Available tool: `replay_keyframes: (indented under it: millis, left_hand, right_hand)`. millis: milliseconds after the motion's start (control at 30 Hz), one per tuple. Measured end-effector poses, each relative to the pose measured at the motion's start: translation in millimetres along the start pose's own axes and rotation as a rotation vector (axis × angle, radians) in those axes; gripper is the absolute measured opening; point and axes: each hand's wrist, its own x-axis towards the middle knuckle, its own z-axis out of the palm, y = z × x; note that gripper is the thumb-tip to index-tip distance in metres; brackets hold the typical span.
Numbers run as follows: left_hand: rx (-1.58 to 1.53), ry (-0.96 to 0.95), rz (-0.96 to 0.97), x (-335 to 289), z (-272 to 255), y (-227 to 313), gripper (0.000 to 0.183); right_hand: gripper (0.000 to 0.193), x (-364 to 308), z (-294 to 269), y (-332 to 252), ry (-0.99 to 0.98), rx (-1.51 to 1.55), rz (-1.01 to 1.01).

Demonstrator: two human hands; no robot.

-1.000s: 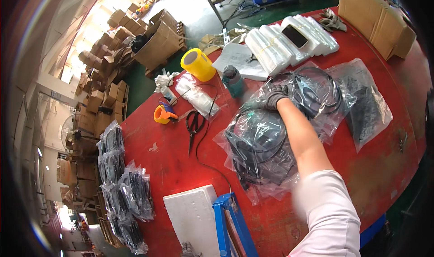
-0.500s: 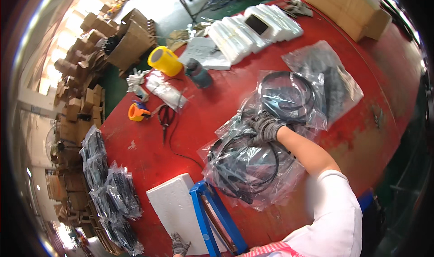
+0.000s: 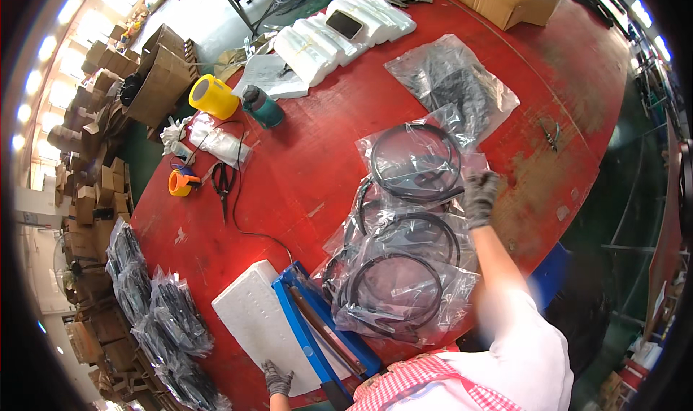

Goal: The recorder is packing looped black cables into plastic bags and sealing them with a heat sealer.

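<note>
My right hand [image 3: 479, 198], in a grey knit glove, is closed at the right edge of a clear plastic bag [image 3: 416, 162] with a coiled black cable inside. The fingers seem to pinch the bag's edge, though plastic glare blurs this. Nearer to me, more bagged cable coils [image 3: 395, 290] overlap one another. My left hand [image 3: 276, 378], gloved too, lies with its fingers apart on a white foam board [image 3: 253, 317]. Between that board and the bags stands a blue bag sealer [image 3: 307, 333] with a long arm.
Black-handled scissors [image 3: 223, 187], an orange tape dispenser [image 3: 182, 182], a yellow roll [image 3: 214, 97] and a teal bottle [image 3: 263, 107] stand left. White plastic bag bundles [image 3: 310, 50] lie at the back. Another bag [image 3: 462, 86] lies far right. Filled bags [image 3: 173, 317] are piled beyond the left edge.
My right hand has moved right, off the middle of the bag pile to its right edge. The bagged coils now lie more spread out. My left hand stays on the foam board; the view has shifted.
</note>
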Motion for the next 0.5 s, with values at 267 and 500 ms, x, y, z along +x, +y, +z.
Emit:
replay_keyframes:
  millis: [267,500]
  left_hand:
    - [-0.105,0.018,-0.014,-2.4,2.3,4.1,0.101]
    - [0.142,0.030,0.017,-8.9,-20.1,17.4,0.096]
  right_hand:
    - [0.043,49.8,-14.5,41.0,-0.295,0.208,0.883]
    - [0.033,4.6,50.5,-109.7,-0.242,0.118,-0.023]
